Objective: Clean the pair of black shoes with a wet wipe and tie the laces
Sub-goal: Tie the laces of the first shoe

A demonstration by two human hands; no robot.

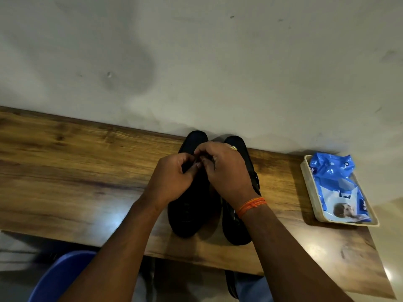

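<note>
The hands are covering the laces of the left shoe [189, 214], so the knot is not showing; what the curled fingers [197, 165] are gripping is too dark to tell. The right hand [226, 171] and wrist are hiding much of the right shoe [236, 232]. The print on the wipes pack [340, 188] is too small to read. The bottom edge is cutting off both forearms and the blue chair [58, 277].
</note>
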